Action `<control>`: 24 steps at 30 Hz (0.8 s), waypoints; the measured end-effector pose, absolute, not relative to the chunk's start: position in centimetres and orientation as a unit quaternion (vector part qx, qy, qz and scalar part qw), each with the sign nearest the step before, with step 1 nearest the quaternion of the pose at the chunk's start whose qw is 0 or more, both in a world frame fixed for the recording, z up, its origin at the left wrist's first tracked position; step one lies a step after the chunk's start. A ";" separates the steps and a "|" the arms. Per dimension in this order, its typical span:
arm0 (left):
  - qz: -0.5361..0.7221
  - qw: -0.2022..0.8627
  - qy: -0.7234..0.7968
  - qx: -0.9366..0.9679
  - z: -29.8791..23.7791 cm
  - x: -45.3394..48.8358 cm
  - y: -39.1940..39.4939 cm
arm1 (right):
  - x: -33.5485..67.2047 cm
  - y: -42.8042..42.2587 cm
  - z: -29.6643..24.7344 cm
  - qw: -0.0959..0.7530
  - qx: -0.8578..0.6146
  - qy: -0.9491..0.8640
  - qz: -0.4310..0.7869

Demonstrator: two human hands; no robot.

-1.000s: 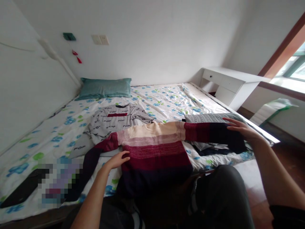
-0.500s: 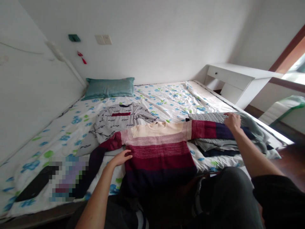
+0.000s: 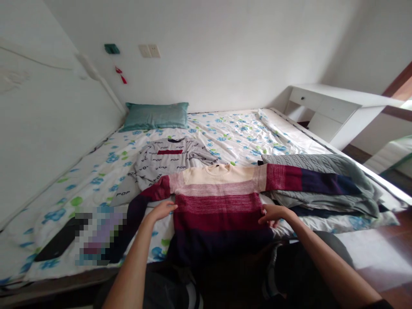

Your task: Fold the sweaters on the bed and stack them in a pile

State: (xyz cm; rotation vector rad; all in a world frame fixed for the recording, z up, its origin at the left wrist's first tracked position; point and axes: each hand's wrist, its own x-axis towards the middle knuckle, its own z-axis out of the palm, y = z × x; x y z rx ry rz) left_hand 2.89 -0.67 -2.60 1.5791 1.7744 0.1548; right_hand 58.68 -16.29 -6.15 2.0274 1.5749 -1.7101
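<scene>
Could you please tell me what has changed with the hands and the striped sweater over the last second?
The right hand let go of the sweater's right sleeve, which now lies across the grey knit pile, and came back to the right edge of the striped sweater. The left hand stayed at its left edge. The grey POP sweater and the pillow lie as before.

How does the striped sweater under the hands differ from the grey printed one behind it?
The striped sweater has broad bands from cream through red to dark navy; the grey sweater is covered in "POP" lettering. Both hands, left hand and right hand, touch the striped one; the grey lies untouched. Both lie spread flat on the bed.
</scene>
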 end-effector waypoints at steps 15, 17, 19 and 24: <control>0.009 0.420 0.761 0.495 -1.8 -1.2 -3.1 | 64.9 -17.6 -4.3 0.031 0.675 0.583 -0.452; 0.046 0.409 0.792 0.450 -1.7 -2.4 -3.4 | 64.6 -17.5 -4.5 0.040 0.685 0.557 -0.468; 0.090 0.415 0.810 0.405 -1.5 -3.2 -3.7 | 63.7 -17.3 -4.7 0.029 0.671 0.570 -0.473; 0.219 0.434 0.801 0.349 -1.1 -3.0 -4.0 | 62.3 -16.4 -5.4 0.011 0.624 0.632 -0.459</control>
